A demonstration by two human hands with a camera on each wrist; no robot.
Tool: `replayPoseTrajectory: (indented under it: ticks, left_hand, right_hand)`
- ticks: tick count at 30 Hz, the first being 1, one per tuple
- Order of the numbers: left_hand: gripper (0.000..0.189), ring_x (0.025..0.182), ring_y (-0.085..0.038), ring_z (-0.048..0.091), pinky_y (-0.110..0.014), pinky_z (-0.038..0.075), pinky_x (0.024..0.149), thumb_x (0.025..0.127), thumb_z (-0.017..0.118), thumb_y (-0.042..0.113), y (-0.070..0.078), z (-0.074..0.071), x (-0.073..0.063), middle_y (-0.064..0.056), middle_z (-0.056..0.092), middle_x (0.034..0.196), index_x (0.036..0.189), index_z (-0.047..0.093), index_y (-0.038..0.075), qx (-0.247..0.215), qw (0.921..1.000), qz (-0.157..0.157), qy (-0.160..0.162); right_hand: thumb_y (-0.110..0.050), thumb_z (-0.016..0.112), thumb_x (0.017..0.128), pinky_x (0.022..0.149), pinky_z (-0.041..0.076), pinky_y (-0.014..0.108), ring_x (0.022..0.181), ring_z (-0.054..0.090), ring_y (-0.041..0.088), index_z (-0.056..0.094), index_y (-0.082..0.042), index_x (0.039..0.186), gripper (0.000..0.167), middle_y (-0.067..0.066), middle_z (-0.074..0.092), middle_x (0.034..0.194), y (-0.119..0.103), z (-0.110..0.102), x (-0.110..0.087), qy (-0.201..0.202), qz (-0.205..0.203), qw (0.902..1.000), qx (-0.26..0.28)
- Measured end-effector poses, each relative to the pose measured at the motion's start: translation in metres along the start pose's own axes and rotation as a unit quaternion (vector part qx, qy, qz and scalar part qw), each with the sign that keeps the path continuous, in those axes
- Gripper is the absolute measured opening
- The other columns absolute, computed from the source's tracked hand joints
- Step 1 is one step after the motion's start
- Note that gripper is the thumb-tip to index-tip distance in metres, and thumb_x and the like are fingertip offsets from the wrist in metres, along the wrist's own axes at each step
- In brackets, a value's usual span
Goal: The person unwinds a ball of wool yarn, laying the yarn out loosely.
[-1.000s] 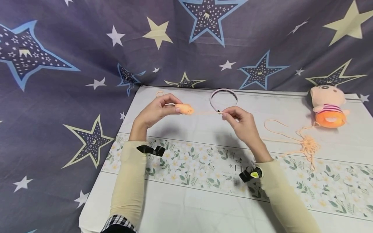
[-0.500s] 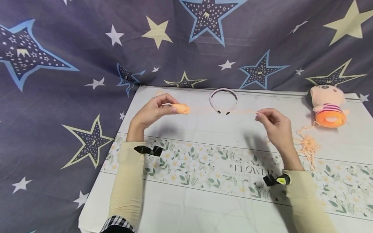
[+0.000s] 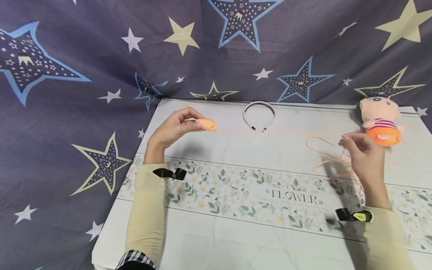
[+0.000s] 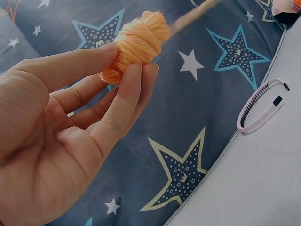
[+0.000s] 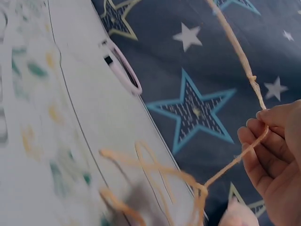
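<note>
My left hand [image 3: 173, 127] pinches a small wound bundle of orange yarn [image 4: 138, 44] between thumb and fingertips, held up above the table. My right hand [image 3: 366, 155] is far to the right, pinching a strand of the same yarn [image 5: 240, 44] between thumb and forefinger. In the right wrist view the strand runs up and away from the fingertips, with a small knot in it. Below the right hand the strand drops to a loose yarn tangle [image 5: 200, 190], which the hand partly covers in the head view.
A pale pink headband [image 3: 244, 119] lies at the table's back middle. At the back right sits a plush toy [image 3: 383, 122] with a striped top and orange bottom. The white table [image 3: 216, 240] carries a floral printed band. Behind hangs a dark star-patterned cloth [image 3: 229, 67].
My right hand has moved well to the right, from beside the headband to over the yarn tangle, drawing the strand longer. The left hand has shifted slightly left with the bundle.
</note>
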State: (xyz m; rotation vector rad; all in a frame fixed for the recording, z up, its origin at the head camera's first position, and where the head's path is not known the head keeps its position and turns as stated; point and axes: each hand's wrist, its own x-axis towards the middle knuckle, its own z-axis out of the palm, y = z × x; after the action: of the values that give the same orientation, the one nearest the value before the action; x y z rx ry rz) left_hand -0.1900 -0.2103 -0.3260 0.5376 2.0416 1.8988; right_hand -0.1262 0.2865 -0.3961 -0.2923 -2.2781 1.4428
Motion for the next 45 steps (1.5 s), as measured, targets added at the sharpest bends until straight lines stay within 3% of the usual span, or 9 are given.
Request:
replayPoseTrajectory:
  ticks: [11,18,23,27,32,35,42,45]
  left_hand:
    - [0.017,0.098,-0.016,0.066,-0.030,0.053,0.092,0.089,0.062,-0.002,0.000,-0.004,-0.001,-0.009,0.045,0.121,0.106,0.061,0.001,-0.003,1.0000,0.006,0.000]
    - [0.016,0.097,-0.016,0.067,-0.031,0.053,0.093,0.091,0.061,-0.001,0.000,-0.006,-0.001,-0.007,0.050,0.120,0.106,0.061,0.002,-0.001,0.9999,0.013,-0.003]
    - [0.015,0.097,-0.016,0.067,-0.031,0.053,0.093,0.091,0.061,0.001,0.001,-0.008,-0.002,-0.006,0.064,0.111,0.106,0.061,0.003,-0.004,0.9999,0.016,0.000]
    - [0.015,0.097,-0.016,0.067,-0.032,0.053,0.093,0.091,0.062,0.001,0.001,-0.011,-0.003,-0.006,0.067,0.108,0.106,0.061,0.004,-0.004,0.9999,0.012,0.007]
    - [0.015,0.098,-0.017,0.067,-0.031,0.053,0.094,0.091,0.062,0.001,0.003,-0.014,-0.004,-0.006,0.066,0.108,0.105,0.062,0.005,-0.018,0.9997,0.010,0.010]
    - [0.015,0.098,-0.017,0.067,-0.031,0.052,0.094,0.091,0.062,0.001,0.004,-0.015,-0.004,-0.006,0.067,0.107,0.105,0.062,0.005,-0.023,0.9996,0.012,0.010]
    - [0.017,0.098,-0.017,0.067,-0.032,0.053,0.093,0.091,0.060,-0.002,0.006,-0.013,-0.004,-0.008,0.067,0.108,0.107,0.061,0.003,-0.033,0.9993,0.016,0.005]
    - [0.017,0.098,-0.017,0.067,-0.031,0.053,0.093,0.091,0.061,-0.001,0.006,-0.012,-0.003,-0.008,0.066,0.108,0.107,0.061,0.003,-0.034,0.9993,0.013,0.003]
  right_hand:
    - [-0.021,0.060,0.095,0.071,0.042,0.004,0.076,0.056,-0.009,0.068,-0.019,0.102,0.011,-0.027,0.059,0.080,0.027,-0.046,0.006,0.073,0.062,0.9942,-0.049]
    - [-0.028,0.052,0.099,0.065,0.035,0.005,0.078,0.046,-0.012,0.063,-0.029,0.109,0.015,-0.032,0.049,0.082,0.041,-0.064,0.004,0.085,0.131,0.9810,-0.116]
    - [-0.027,0.051,0.099,0.061,0.033,0.005,0.076,0.046,-0.012,0.057,-0.037,0.098,0.012,-0.031,0.050,0.079,0.050,-0.074,0.004,0.094,0.159,0.9780,-0.098]
    - [-0.024,0.050,0.100,0.063,0.032,0.007,0.075,0.046,-0.010,0.054,-0.038,0.091,0.017,-0.028,0.051,0.078,0.058,-0.082,0.006,0.107,0.185,0.9751,-0.061]
    - [-0.023,0.047,0.100,0.068,0.032,0.009,0.074,0.044,-0.010,0.052,-0.041,0.090,0.022,-0.029,0.049,0.078,0.064,-0.089,0.005,0.125,0.174,0.9733,-0.083]
    - [-0.022,0.046,0.100,0.065,0.032,0.007,0.072,0.044,-0.011,0.051,-0.041,0.088,0.023,-0.030,0.048,0.077,0.064,-0.091,0.005,0.122,0.174,0.9726,-0.095]
    - [-0.024,0.048,0.100,0.060,0.030,0.010,0.073,0.043,-0.007,0.050,-0.041,0.089,0.020,-0.027,0.048,0.078,0.065,-0.091,0.002,0.078,0.245,0.9617,-0.095]
    - [-0.026,0.048,0.100,0.060,0.031,0.011,0.073,0.043,-0.008,0.049,-0.042,0.089,0.019,-0.028,0.047,0.078,0.066,-0.089,0.000,0.055,0.250,0.9600,-0.113]
